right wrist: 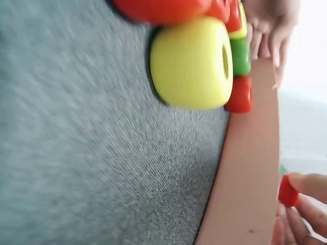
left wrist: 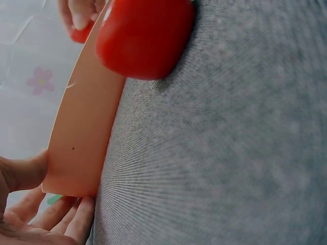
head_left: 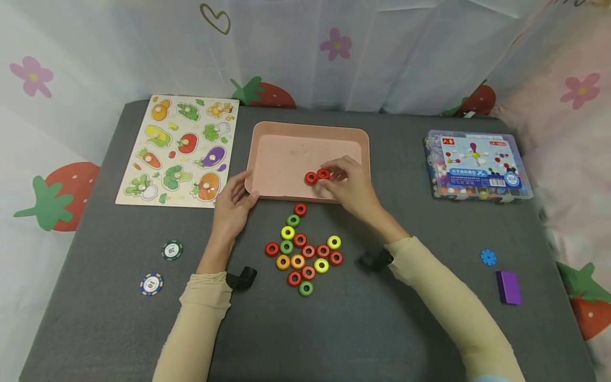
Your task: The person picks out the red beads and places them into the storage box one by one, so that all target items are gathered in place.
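Pink plastic is shown in the shallow tray (head_left: 281, 154), which is set across the middle of the grey table (head_left: 363, 329). Its near left corner is touched by the left hand (head_left: 232, 204), whose fingers are laid along the end wall, fairly straight and slightly spread, while the thumb is rested at the rim. Over the tray's near right part, a red bead (head_left: 323, 174) is pinched between thumb and fingers of the right hand (head_left: 352, 183). Just beside it, over the tray, a second red bead (head_left: 311, 178) is seen; whether it is held too cannot be told. In front of the tray, loose beads (head_left: 298, 261) in red, green, yellow and orange are gathered in an uneven cluster, many of them touching, and all are laid with their holes facing up. Black mounts (head_left: 242, 278) are worn at both wrists, by the cuffs of the pale sleeves (head_left: 198, 318). At far left, a puzzle board (head_left: 167, 154) printed with vegetables is laid flat; nearer, a green chip (head_left: 172, 250) and a blue chip (head_left: 151, 284) are placed apart. On the right, a clear box (head_left: 479, 165) is placed at the back, with a blue disc (head_left: 488, 257) and a purple block (head_left: 508, 288) nearer. Behind, a curtain (head_left: 286, 48) is patterned with flowers and strawberries.
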A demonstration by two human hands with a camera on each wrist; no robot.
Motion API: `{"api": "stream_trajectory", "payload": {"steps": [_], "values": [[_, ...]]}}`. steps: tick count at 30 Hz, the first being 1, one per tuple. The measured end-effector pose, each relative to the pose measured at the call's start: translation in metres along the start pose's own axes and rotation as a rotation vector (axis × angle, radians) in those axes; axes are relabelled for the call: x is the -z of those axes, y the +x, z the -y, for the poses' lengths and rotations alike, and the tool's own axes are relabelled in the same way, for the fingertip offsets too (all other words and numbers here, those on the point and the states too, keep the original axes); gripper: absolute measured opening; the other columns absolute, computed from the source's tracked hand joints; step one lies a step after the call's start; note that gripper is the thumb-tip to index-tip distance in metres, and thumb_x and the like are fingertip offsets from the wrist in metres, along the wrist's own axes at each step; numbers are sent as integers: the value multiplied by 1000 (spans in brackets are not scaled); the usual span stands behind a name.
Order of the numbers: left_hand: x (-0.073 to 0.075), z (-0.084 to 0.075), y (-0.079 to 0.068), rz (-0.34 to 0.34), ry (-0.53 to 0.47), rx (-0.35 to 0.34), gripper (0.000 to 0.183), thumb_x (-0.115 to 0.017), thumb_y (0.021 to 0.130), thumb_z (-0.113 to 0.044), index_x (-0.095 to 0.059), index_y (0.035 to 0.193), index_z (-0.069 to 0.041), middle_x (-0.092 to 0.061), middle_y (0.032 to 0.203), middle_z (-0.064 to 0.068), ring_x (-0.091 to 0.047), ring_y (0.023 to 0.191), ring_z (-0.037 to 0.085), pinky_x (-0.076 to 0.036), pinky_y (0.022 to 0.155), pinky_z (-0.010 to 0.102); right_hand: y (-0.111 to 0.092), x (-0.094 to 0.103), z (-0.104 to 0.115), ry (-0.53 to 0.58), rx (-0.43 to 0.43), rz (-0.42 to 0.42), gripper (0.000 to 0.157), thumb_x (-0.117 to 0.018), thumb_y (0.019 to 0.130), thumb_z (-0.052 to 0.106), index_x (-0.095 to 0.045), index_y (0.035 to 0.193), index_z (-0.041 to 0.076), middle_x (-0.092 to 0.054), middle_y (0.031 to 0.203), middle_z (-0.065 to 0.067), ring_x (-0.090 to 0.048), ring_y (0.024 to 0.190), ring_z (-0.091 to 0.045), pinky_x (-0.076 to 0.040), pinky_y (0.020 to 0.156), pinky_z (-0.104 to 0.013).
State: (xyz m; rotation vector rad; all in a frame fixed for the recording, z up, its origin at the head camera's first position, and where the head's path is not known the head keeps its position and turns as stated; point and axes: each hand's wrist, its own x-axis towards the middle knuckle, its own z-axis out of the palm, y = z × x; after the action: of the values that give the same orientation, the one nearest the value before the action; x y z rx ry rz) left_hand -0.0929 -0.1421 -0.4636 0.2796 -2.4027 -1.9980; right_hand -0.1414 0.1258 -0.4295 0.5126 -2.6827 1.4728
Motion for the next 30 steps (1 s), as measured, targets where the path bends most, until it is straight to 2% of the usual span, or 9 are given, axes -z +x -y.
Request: {"api": "stream_trajectory", "payload": {"steps": [6, 17, 22, 30], "values": [[0, 0, 0, 1, -8, 6, 50, -65, 96, -4, -53, 144, -13, -51, 150, 8, -44, 141, 22, -39, 115, 38, 12, -11, -8, -54, -95, 18, 31, -81, 84, 8, -72, 113, 2, -67, 100, -12, -66, 88, -25, -57, 82, -38], [1, -1, 0, 2, -11, -4, 50, -65, 96, -5, -53, 144, -13, -52, 149, 8, -45, 140, 21, -40, 115, 38, 23, -19, -11, -53, -175, -27, 28, -79, 86, 10, -72, 112, 4, -67, 102, -12, -66, 87, -26, -57, 79, -36], [1, -1, 1, 0, -9, -4, 50, -65, 96, -4, -53, 144, -12, -51, 149, 7, -45, 141, 21, -39, 115, 39, 22, -18, -15, -90, -178, -20, 27, -78, 85, 7, -72, 111, 2, -67, 100, -14, -65, 86, -26, -54, 77, -35], [0, 1, 1, -3, -6, -7, 50, -65, 96, -4, -53, 143, -13, -51, 150, 8, -45, 140, 22, -39, 115, 40, 18, -18, -17, -95, -145, 79, 30, -81, 82, 5, -75, 111, 6, -64, 96, -10, -64, 84, -23, -54, 74, -34]]}}
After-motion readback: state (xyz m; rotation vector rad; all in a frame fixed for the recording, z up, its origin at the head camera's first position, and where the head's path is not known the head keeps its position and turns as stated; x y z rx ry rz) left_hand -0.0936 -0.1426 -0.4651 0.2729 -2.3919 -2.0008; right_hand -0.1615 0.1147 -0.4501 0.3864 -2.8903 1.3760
